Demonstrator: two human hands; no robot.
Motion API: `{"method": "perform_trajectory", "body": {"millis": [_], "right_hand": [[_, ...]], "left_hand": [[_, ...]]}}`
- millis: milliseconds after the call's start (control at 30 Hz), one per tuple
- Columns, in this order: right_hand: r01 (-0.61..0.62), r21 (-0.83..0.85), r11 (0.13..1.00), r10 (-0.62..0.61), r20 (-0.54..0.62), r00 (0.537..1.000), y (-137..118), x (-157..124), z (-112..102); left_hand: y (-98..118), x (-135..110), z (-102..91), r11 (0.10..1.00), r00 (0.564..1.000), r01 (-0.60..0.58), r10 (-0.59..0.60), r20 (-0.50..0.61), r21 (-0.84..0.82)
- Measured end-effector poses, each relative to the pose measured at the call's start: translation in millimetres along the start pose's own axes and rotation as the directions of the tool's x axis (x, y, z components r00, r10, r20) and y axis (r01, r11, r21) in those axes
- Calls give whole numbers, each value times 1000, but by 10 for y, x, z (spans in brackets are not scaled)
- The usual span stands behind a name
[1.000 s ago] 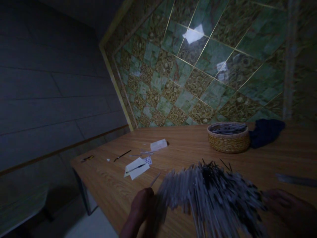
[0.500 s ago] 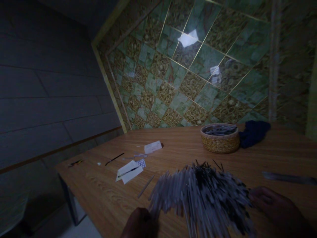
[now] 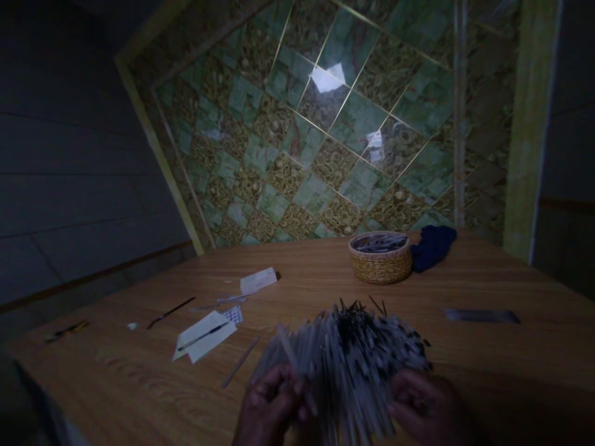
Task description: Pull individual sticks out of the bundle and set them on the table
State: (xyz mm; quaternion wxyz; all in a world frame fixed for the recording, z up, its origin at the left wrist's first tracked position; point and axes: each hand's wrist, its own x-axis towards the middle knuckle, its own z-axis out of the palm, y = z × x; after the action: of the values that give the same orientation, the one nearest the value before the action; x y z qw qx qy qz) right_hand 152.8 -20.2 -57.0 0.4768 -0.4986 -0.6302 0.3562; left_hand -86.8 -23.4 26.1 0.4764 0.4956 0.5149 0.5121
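Note:
A large fanned pile of thin, pale, translucent sticks (image 3: 332, 359), many with black ends, lies on the table before me. My left hand (image 3: 274, 402) is closed on one pale stick (image 3: 290, 350), held slanting over the left side of the pile. At the pile's right side is my right hand (image 3: 421, 399), fingers curled; whether something is pinched in them is too dark to see. A single loose stick (image 3: 240, 362) lies left of the pile.
On the wooden table (image 3: 139, 365) are a wicker basket (image 3: 381, 266) of similar sticks, a dark blue cloth (image 3: 434, 248), a flat strip (image 3: 482, 316), papers (image 3: 211, 341) with a thin brush-like tool (image 3: 203, 336), a white box (image 3: 258, 280), a black rod (image 3: 170, 313) and pliers-like tool (image 3: 67, 331).
My left hand has risen from the pile's lower left edge and now shows a stick in its fingers. My right hand has come in closer to the pile. The view has turned right.

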Motion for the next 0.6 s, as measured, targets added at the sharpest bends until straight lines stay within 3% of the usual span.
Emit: {"method": "perform_trajectory", "body": {"millis": [133,233,600], "right_hand": [[-8,25,1000,8,-11,1000,-35,-64,130],[9,25,1000,-8,-33,999,-71,-71,132],[-14,30,999,13,39,999,-209,-83,59]], "left_hand": [[69,-34,534,973,993,22,5,118,-228],[32,-42,731,957,988,39,6,155,-288],[-22,-49,739,973,988,-39,71,134,-226]]}}
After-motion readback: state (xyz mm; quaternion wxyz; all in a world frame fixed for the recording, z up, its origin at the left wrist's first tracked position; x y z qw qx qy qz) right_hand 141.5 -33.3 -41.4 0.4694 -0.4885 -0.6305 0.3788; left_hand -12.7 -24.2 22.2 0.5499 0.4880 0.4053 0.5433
